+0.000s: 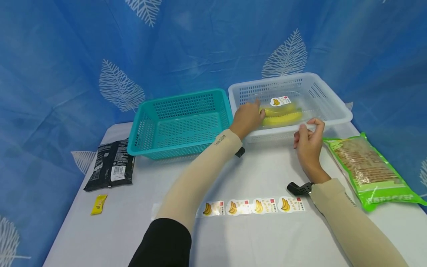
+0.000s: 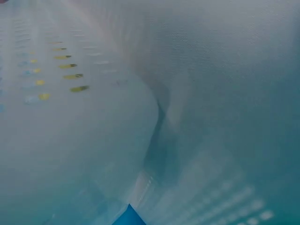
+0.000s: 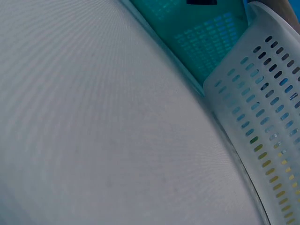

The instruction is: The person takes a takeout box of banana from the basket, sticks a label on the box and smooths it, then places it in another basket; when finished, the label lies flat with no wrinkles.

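Note:
A clear plastic box (image 1: 301,98) with yellow bananas (image 1: 281,116) inside and a banana sticker (image 1: 280,101) on top lies in the white basket (image 1: 333,97). My left hand (image 1: 247,118) reaches over the basket's front left rim and holds the box's left end between thumb and forefinger. Just outside the front rim, my right hand (image 1: 309,144) is raised with loosely bent fingers and nothing visible in it. Yellow shows through slots of the white basket wall (image 3: 243,101) in the right wrist view. Neither wrist view clearly shows its own hand's fingers.
An empty teal basket (image 1: 180,147) stands left of the white one. A strip of banana stickers (image 1: 248,207) lies in front. At left are a black packet (image 1: 111,163) and a small yellow packet (image 1: 99,204); at right, a green bag (image 1: 370,167).

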`<state>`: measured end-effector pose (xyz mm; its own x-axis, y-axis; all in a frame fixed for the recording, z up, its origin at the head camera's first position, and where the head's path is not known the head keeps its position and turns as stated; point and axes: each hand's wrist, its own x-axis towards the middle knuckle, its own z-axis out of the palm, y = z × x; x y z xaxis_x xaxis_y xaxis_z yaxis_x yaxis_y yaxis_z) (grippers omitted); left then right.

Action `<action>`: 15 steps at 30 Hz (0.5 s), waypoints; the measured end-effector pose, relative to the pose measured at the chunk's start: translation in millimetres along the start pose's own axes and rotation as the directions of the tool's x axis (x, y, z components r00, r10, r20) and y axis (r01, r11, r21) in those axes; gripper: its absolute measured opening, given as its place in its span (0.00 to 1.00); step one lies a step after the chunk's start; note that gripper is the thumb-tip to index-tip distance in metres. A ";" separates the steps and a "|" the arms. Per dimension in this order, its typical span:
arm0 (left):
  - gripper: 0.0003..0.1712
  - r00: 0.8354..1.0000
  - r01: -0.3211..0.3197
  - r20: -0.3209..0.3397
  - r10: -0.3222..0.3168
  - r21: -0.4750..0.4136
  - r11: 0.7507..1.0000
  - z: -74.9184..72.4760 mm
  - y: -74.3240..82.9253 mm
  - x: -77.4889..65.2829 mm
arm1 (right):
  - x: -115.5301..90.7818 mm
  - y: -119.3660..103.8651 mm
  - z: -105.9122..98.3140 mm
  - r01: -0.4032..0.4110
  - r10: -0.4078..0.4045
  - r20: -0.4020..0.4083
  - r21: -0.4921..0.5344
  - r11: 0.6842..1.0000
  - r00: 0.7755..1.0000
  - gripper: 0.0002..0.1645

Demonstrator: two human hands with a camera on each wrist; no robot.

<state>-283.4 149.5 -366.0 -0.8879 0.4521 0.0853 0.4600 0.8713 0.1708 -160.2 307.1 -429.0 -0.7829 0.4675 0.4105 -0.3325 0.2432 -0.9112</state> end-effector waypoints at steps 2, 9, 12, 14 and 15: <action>0.35 0.999 -0.011 -0.039 0.011 0.023 1.000 1.1 -0.1 -0.6 | -0.5 -1.9 0.6 0.004 -0.004 -0.003 -0.012 1.000 1.000 0.05; 0.34 0.979 -0.122 -0.161 0.121 0.001 0.993 -0.3 -4.9 -13.5 | -5.2 0.7 0.2 -0.002 0.002 -0.001 -0.058 0.998 1.000 0.06; 0.31 0.961 -0.196 -0.212 0.180 -0.056 0.979 -12.7 -4.9 -26.1 | -4.9 0.9 -1.9 0.009 -0.009 -0.006 -0.076 0.997 1.000 0.06; 0.30 0.951 -0.232 -0.232 0.206 -0.088 0.969 -23.7 -5.7 -37.2 | -4.2 0.1 -3.1 0.015 -0.016 -0.008 -0.079 0.997 1.000 0.06; 0.30 0.945 -0.250 -0.243 0.220 -0.101 0.963 -29.2 -7.0 -43.5 | -4.1 -0.4 -3.6 0.019 -0.019 -0.007 -0.081 0.997 1.000 0.07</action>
<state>-248.0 118.2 -342.2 -0.7384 0.5721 0.3570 0.6648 0.7066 0.2426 -155.0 308.2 -430.2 -0.7728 0.4684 0.4282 -0.3033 0.3201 -0.8975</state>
